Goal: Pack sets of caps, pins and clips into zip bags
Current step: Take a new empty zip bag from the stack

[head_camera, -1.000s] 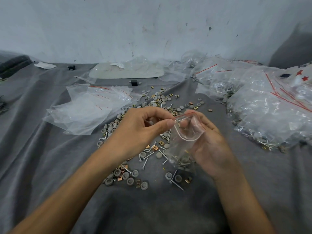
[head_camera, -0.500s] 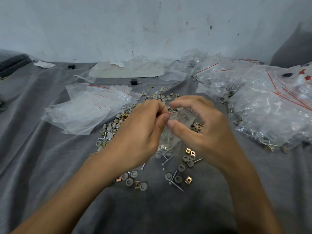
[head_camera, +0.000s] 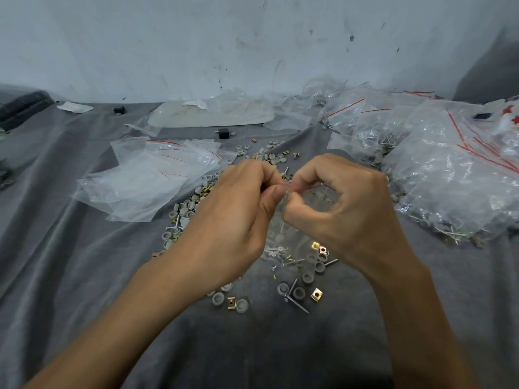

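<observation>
Both grips tight: left hand (head_camera: 233, 220) and right hand (head_camera: 344, 211) each pinch the red-lined top edge of one small clear zip bag (head_camera: 283, 238) between thumb and forefinger, other fingers curled in. The pinch points are almost touching. The bag hangs below the hands with its lower end near the grey cloth (head_camera: 84, 276); contact unclear. Small metal and grey parts show through the bottom, too blurred to sort.

Loose on the cloth under and around the bag: grey caps (head_camera: 299, 293), brass-coloured clips (head_camera: 316, 294), thin pins (head_camera: 298, 303), in a strip running up behind the hands.

Left of the hands: a flat stack of empty bags (head_camera: 146, 178) with red seal lines. Right: a heap of filled bags (head_camera: 449, 181), red seal lines, pins and caps inside, reaching the right frame edge.

Far right: a white item (head_camera: 505, 116) printed with red stars. Back: a pale panel (head_camera: 210, 117) under crumpled plastic, with a black block (head_camera: 223, 133) in front.

Bare cloth runs along the near edge and far left. The wall (head_camera: 196, 46) closes the back.
</observation>
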